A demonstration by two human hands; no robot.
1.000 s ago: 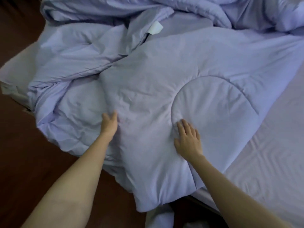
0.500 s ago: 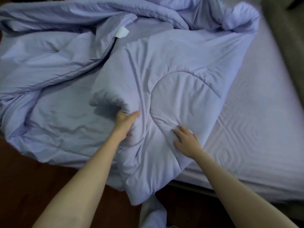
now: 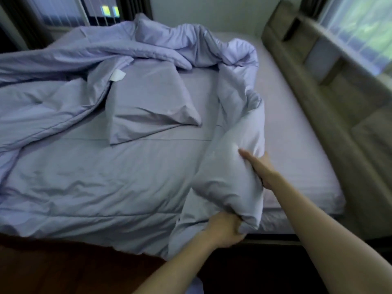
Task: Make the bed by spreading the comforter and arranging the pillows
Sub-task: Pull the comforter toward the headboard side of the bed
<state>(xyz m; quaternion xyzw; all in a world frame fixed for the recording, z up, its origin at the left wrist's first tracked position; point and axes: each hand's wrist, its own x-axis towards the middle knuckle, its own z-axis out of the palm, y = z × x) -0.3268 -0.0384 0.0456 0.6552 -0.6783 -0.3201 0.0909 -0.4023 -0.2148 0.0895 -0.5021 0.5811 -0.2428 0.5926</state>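
A lilac comforter (image 3: 70,170) lies crumpled over the left and middle of the bed, bunched into a ridge along the far side. Its near right part (image 3: 231,166) is folded up into a thick roll above the mattress. My left hand (image 3: 224,230) grips the lower end of that roll at the bed's near edge. My right hand (image 3: 259,166) presses against the roll's right side, fingers stretched along the fabric. A lilac pillow (image 3: 148,102) lies flat in the middle of the bed, partly under the comforter's fold. A white tag (image 3: 117,75) shows on the comforter.
The bare lilac fitted sheet (image 3: 297,145) covers the right side of the mattress. A padded grey-brown headboard (image 3: 331,107) with shelf openings runs along the right. Windows with blinds (image 3: 63,11) stand behind the bed. Dark wooden floor (image 3: 63,270) lies at the near left.
The comforter part that lay flat under my hands has been gathered and lifted to the right, uncovering the pillow. My left hand went from flat to gripping. The view has swung up and right.
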